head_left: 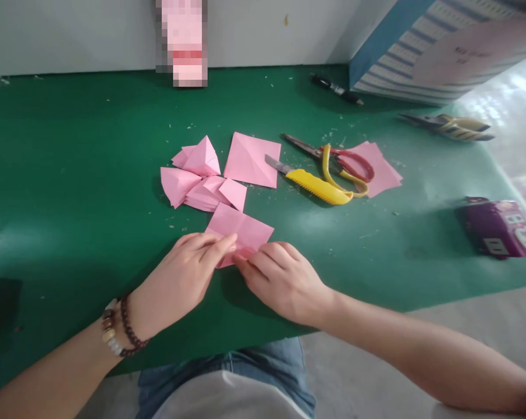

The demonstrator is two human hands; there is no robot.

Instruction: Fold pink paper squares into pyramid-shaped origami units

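Note:
A square sheet of pink paper (241, 224) with crease lines lies near the front of the green table. My left hand (197, 256) grips its left side, fingers pressed together on top. With bent fingers, my right hand (280, 273) pinches the near edge, which is partly turned up; the fingertips hide the fold itself. Just beyond are several folded pink paper pieces (202, 157) in a loose pile. To their right lies a flat stack of pink squares (249, 157), with the blade tip of a yellow utility knife (317, 186) over its edge.
Scissors (324, 154) with red and yellow handles overlap more pink paper (383, 169). A black pen (337, 90), pliers (455, 125) and a purple case (503, 227) lie farther right. A striped box (394, 64) stands at the back right. Paper scraps dot the green table (84, 157).

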